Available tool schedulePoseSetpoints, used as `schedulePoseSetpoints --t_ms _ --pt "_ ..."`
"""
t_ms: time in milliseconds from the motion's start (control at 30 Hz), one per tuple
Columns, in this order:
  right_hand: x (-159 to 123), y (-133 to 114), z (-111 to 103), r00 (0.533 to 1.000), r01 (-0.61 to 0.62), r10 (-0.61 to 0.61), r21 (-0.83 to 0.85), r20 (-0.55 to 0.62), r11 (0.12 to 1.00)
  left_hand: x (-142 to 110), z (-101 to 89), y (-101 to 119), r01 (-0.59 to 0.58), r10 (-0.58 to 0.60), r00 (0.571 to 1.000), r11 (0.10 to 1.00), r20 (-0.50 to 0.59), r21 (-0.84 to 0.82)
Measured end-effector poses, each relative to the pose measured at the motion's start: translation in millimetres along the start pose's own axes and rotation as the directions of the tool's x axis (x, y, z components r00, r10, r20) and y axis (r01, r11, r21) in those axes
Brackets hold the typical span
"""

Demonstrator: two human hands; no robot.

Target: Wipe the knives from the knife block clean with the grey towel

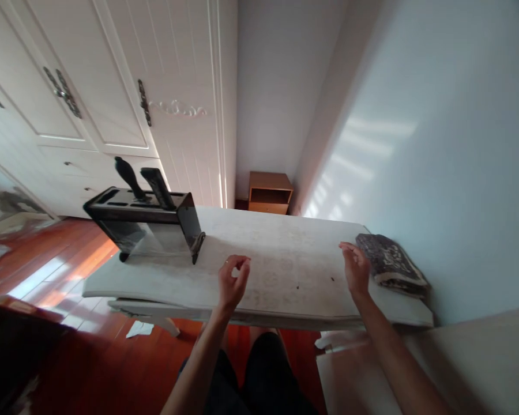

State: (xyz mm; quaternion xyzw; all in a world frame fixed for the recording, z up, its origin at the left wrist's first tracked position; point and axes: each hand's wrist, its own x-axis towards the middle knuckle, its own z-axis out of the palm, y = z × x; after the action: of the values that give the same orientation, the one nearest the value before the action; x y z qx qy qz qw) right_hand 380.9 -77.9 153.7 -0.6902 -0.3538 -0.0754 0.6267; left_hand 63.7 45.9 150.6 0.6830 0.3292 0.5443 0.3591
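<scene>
My left hand (234,281) hovers above the front middle of a white table (281,230). Its fingers curl round towards the thumb in a loose ring, with nothing visible inside. Further right, my right hand (357,270) has its fingers bent and close together, also with nothing visible in it. Just beside that hand lies a folded dark patterned cloth (391,262). Left of my left hand stands a black knife block (145,214) with clear sides. Two black-handled tools, apparently knives, stick up from its slots; their blades are hard to make out.
Two small dark specks lie on the tabletop between my hands. White wardrobe doors (181,69) rise behind on the left, and a pale wall (450,144) borders the right. A small wooden cabinet (270,180) stands beyond the table. White paper (139,328) lies on the red floor.
</scene>
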Motion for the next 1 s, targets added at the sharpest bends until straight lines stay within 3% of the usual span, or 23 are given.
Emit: schedulePoseSetpoints --t_ms 67,133,200,333,433,567,767,1000 --pt "18.0 14.9 -34.6 0.985 0.147 -0.161 -0.202 -0.054 0.968 -5.6 24.6 3.1 0.006 -0.001 0.977 1.000 0.214 -0.023" --pt "36.1 32.8 -65.6 0.972 0.197 -0.232 -0.430 -0.031 0.881 -8.3 43.4 4.8 0.037 -0.025 0.945 0.999 0.327 -0.030" --pt "51.3 51.7 -90.0 0.986 0.143 -0.167 -0.620 0.020 0.771 -8.6 56.2 4.4 0.076 -0.064 0.921 0.997 0.385 -0.014" --pt "65.6 77.6 -110.4 0.983 -0.004 0.154 -0.813 0.105 0.582 -6.7 67.9 -2.1 0.121 -0.137 0.897 0.991 0.419 0.065" --pt "63.1 78.9 -104.8 0.956 0.021 0.252 -0.889 0.152 0.458 -6.9 69.3 -7.0 0.111 -0.160 0.885 0.985 0.437 0.135" --pt "49.6 65.4 -91.1 0.948 0.166 0.204 -0.927 0.244 0.336 -8.9 67.2 -6.9 0.093 -0.157 0.884 0.982 0.440 0.162" --pt "13.0 39.0 -66.4 0.924 0.293 0.116 -0.871 0.363 0.395 -11.4 64.9 -4.3 0.113 -0.174 0.889 0.980 0.423 0.164" --pt "-35.8 -10.8 -7.6 0.868 0.391 0.078 -0.771 0.491 0.502 -17.0 59.1 -2.3 0.154 -0.188 0.905 0.981 0.381 0.118"
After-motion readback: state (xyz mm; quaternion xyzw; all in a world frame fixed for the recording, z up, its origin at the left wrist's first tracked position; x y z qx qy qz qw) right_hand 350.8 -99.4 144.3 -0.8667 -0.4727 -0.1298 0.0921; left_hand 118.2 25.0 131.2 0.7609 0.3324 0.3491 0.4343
